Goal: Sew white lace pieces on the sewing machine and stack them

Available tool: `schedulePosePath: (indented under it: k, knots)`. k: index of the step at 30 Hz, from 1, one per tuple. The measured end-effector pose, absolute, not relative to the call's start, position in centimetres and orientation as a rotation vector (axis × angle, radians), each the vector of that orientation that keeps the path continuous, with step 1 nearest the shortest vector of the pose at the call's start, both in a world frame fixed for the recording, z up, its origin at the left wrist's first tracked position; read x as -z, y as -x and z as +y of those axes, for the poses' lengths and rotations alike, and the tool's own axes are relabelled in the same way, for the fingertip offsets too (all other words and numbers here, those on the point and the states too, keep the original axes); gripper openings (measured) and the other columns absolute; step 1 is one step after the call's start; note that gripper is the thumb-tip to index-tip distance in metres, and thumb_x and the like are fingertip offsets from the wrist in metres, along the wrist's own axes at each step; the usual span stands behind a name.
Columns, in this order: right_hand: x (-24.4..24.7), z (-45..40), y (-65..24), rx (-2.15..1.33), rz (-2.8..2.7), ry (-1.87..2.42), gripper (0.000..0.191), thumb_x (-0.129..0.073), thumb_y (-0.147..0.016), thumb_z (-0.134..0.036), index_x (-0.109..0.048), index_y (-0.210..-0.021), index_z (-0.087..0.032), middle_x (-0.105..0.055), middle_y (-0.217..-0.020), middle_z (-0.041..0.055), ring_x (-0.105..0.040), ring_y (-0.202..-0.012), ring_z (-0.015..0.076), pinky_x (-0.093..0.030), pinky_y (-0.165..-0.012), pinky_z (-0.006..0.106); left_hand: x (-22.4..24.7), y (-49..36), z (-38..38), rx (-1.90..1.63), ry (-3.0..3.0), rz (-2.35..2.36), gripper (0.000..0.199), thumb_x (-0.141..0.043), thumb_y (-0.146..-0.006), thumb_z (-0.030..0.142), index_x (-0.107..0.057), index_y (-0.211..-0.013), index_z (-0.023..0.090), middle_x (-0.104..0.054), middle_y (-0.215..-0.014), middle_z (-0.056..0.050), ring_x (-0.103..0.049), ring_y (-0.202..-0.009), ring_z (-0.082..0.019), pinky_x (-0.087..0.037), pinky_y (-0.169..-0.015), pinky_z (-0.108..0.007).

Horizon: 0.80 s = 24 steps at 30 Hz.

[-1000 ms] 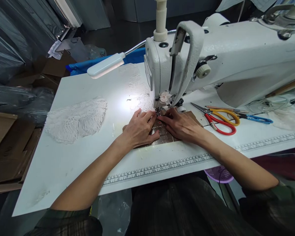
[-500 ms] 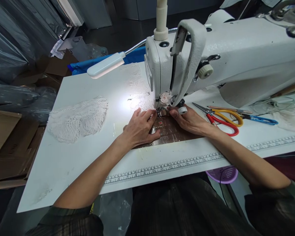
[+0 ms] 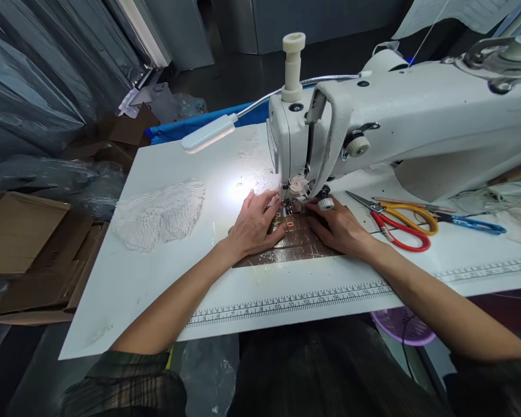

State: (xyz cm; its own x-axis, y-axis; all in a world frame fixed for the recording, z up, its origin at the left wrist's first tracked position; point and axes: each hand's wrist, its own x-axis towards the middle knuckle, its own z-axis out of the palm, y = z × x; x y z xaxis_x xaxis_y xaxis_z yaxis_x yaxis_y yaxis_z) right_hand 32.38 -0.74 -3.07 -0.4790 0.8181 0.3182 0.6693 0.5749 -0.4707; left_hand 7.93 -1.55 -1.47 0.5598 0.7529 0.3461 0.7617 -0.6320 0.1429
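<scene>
My left hand (image 3: 255, 225) lies flat with its fingers spread, left of the presser foot (image 3: 292, 205) of a white sewing machine (image 3: 293, 136). Its fingertips rest at the edge of white lace fabric (image 3: 254, 178) spread on the table under the lamp's glow. My right hand (image 3: 341, 230) sits right of the foot, its thumb apart on the brown machine plate (image 3: 282, 255); a white knob (image 3: 326, 204) partly covers its fingers. Whether it touches the lace cannot be seen. A pale fabric rose (image 3: 298, 184) is fixed to the machine head.
Another gathered white lace piece (image 3: 160, 214) lies on the left of the table. Red-handled scissors (image 3: 399, 231), yellow-handled scissors (image 3: 412, 214) and a blue-handled tool (image 3: 473, 223) lie right of my right hand. A lamp (image 3: 209, 133) hangs above; a printed ruler (image 3: 286, 304) follows the front edge.
The camera view has shifted, so the whole scene sits further right. My right thumb has moved down from the foot, apart from the fingers. My left hand stays about where it was.
</scene>
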Motion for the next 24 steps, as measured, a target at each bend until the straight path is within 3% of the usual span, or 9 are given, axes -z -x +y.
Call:
schedulePosePath:
  k: [7, 11, 14, 20, 24]
  knots:
    - [3.9, -1.2, -32.7, -0.187, -2.353, 1.162, 0.041, -0.041, -0.100, -0.035, -0.069, -0.118, -0.011, -0.064, -0.119, 0.0216, -0.064, -0.104, 0.0335, -0.056, -0.086, 0.046, 0.8, -8.0, -0.1, 0.338, 2.710, -1.533, 0.042, -0.032, -0.105, 0.038, -0.053, -0.133, 0.015, -0.057, -0.136, -0.018, -0.052, -0.126, -0.032, -0.039, -0.104, -0.055]
    - [4.8, -0.7, -33.4, -0.109, -2.477, 1.207, 0.048, -0.037, -0.101, -0.042, -0.066, -0.127, -0.013, -0.066, -0.107, 0.0211, -0.065, -0.087, 0.0353, -0.056, -0.073, 0.049, 0.4, -7.6, 0.0, 0.169, 2.723, -1.515, 0.049, -0.033, -0.105, 0.044, -0.046, -0.143, 0.016, -0.042, -0.155, -0.018, -0.039, -0.143, -0.033, -0.035, -0.111, -0.052]
    - [5.6, -0.1, -33.8, -0.097, -2.549, 1.204, 0.050, -0.037, -0.100, -0.042, -0.061, -0.135, -0.016, -0.065, -0.115, 0.0229, -0.065, -0.091, 0.0363, -0.055, -0.072, 0.049, 0.1, -6.1, -1.0, 0.186, 2.604, -1.633, 0.056, -0.039, -0.104, 0.050, -0.039, -0.149, 0.017, -0.033, -0.162, -0.017, -0.032, -0.148, -0.033, -0.030, -0.115, -0.054]
    - [6.5, 0.2, -34.1, -0.052, -2.549, 1.215, 0.048, -0.041, -0.097, -0.044, -0.060, -0.136, -0.022, -0.063, -0.121, 0.0227, -0.065, -0.095, 0.0361, -0.055, -0.072, 0.049, -1.1, 0.7, -3.8, 0.452, 2.087, -2.073, 0.049, -0.050, -0.100, 0.045, -0.048, -0.136, 0.012, -0.052, -0.140, -0.020, -0.050, -0.126, -0.034, -0.040, -0.104, -0.054]
    - [6.5, 0.2, -34.0, -0.061, -2.538, 1.214, 0.050, -0.040, -0.098, -0.046, -0.058, -0.138, -0.021, -0.063, -0.121, 0.0230, -0.064, -0.098, 0.0351, -0.055, -0.073, 0.046, -0.9, 4.7, -4.7, 0.827, 1.799, -2.330, 0.024, -0.062, -0.095, 0.039, -0.062, -0.099, 0.016, -0.061, -0.111, -0.013, -0.057, -0.107, -0.028, -0.047, -0.096, -0.046]
